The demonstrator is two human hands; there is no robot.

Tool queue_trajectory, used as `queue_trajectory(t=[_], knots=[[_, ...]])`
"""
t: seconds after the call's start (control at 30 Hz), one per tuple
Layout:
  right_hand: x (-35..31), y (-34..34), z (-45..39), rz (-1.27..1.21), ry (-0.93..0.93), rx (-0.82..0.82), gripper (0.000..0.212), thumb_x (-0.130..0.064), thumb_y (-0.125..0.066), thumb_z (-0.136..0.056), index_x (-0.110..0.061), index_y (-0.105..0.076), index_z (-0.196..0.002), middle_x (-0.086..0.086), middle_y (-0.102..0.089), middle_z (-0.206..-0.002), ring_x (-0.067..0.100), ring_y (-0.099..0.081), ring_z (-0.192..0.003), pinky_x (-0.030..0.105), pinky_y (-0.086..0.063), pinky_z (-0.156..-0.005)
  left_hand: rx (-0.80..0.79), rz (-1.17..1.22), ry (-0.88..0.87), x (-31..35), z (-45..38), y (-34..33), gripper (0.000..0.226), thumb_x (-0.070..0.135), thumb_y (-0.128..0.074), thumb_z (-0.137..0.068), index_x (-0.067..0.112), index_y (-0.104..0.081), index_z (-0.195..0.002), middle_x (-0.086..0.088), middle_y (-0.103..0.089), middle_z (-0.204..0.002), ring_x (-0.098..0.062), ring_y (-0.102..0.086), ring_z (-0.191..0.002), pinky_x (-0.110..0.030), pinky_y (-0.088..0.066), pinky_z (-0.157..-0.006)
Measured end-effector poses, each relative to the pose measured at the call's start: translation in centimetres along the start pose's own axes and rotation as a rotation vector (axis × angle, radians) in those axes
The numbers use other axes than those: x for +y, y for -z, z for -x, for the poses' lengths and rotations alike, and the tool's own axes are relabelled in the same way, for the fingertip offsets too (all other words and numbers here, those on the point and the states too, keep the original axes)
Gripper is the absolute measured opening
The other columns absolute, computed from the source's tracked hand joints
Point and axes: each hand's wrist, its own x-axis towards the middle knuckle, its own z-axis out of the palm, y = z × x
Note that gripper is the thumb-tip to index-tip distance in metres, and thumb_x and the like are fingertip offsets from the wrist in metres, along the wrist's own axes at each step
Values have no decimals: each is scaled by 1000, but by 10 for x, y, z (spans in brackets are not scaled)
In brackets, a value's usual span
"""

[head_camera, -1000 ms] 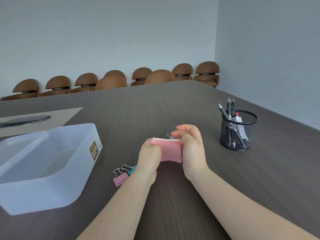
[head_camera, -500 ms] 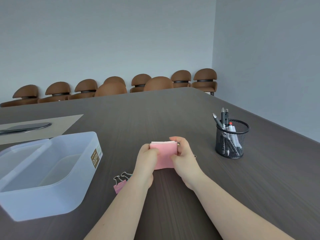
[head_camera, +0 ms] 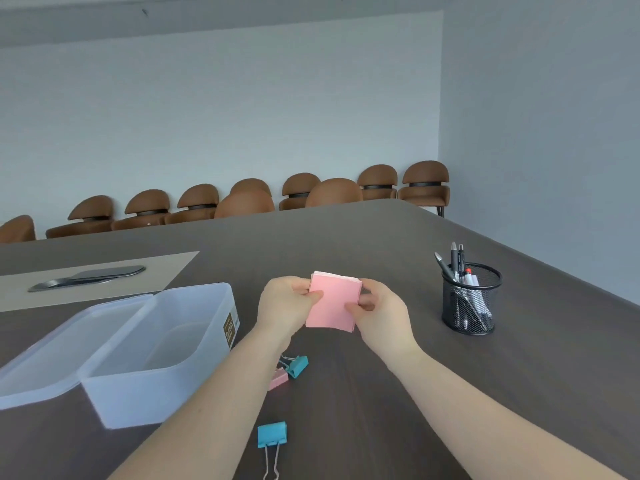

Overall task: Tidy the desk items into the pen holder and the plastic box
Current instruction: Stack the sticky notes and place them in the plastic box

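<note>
A stack of pink sticky notes (head_camera: 331,303) is held upright above the dark table between both hands. My left hand (head_camera: 284,306) pinches its left edge and my right hand (head_camera: 379,311) pinches its right edge. The translucent plastic box (head_camera: 194,372) stands open at the left, its lid (head_camera: 69,348) lying beside it. A black mesh pen holder (head_camera: 470,301) with several pens stands at the right. On the table below my arms lie a teal binder clip (head_camera: 298,366), a pink binder clip (head_camera: 278,380) partly hidden by my left forearm, and a blue binder clip (head_camera: 272,434) nearer to me.
A beige mat (head_camera: 104,282) with a dark oval tray (head_camera: 86,277) lies at the far left. Brown chairs (head_camera: 332,192) line the far wall behind the table's edge.
The camera has tilted up and the pink notes have been raised and turned to face me. A blue binder clip near me has come into view.
</note>
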Motion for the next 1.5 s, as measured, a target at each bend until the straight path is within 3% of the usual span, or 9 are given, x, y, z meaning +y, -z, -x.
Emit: queue_trajectory(t=[0.17,0.4,0.63,0.73,0.9,1.03,1.17,1.37,1.5], knots=[[-34,-4,1,-153,-60,-89,21,-14,-63,-87,-16,-63,-108,10,-73,-96,24,-72,-87,37,-59,-84,-11,172,87,13,1,43,21,0,-66,-85,3,-70,-106,-12,-70,-99,-27,-68,-89,-34,-56,-76],[-52,-28,3,-62,-64,-161,14,-12,-47,-93,-13,-61,-96,5,-67,-79,20,-65,-72,34,-58,-77,87,171,160,5,-20,144,23,-6,-60,-88,-6,-63,-111,-20,-64,-122,-31,-63,-98,-36,-50,-81],[-39,-57,-8,58,-92,-225,18,-9,-46,-92,-14,-62,-86,5,-68,-74,16,-64,-65,25,-56,-62,86,-258,309,-80,-83,189,15,-5,-52,-86,-7,-60,-99,-28,-64,-113,-40,-65,-105,-53,-54,-89],[-31,-68,-13,88,-96,-251,17,-9,-48,-92,-13,-63,-86,5,-69,-74,16,-63,-64,21,-53,-56,85,-506,294,-113,-112,186,12,4,-53,-81,-3,-62,-84,-22,-69,-94,-34,-68,-89,-40,-60,-78],[-20,-83,-22,125,-107,-317,15,-12,-50,-93,-13,-65,-91,5,-70,-77,16,-64,-66,22,-53,-58,5,-863,269,-112,-120,176,28,4,-47,-83,11,-41,-56,-8,-59,-64,-26,-60,-61,-24,-40,-49],[-13,-94,-25,157,-92,-360,15,-13,-52,-93,-12,-66,-95,5,-71,-79,15,-64,-66,21,-54,-59,-58,-1017,253,-122,-129,167,17,4,-46,-85,6,-57,-72,-4,-51,-64,-30,-65,-88,-30,-49,-66],[-9,-101,-25,150,-75,-383,15,-13,-52,-94,-13,-66,-95,3,-71,-78,13,-64,-65,19,-54,-58,-55,-1224,205,-130,-130,161,32,7,-44,-91,7,-60,-118,-8,-66,-119,-25,-61,-107,-29,-49,-90],[-11,-100,-22,144,-54,-400,15,-13,-52,-94,-14,-67,-96,0,-70,-76,9,-64,-64,14,-53,-56,-54,-1215,-11,-135,-130,146,20,25,-48,-91,16,-61,-102,-4,-64,-108,-24,-61,-99,-29,-44,-69],[-10,-93,-23,124,-70,-395,16,-13,-51,-94,-12,-67,-97,2,-70,-76,12,-64,-63,19,-54,-59,-364,-1036,-24,-133,-124,136,12,28,-49,-90,17,-53,-88,-1,-56,-93,-22,-50,-86,-29,-40,-76]])
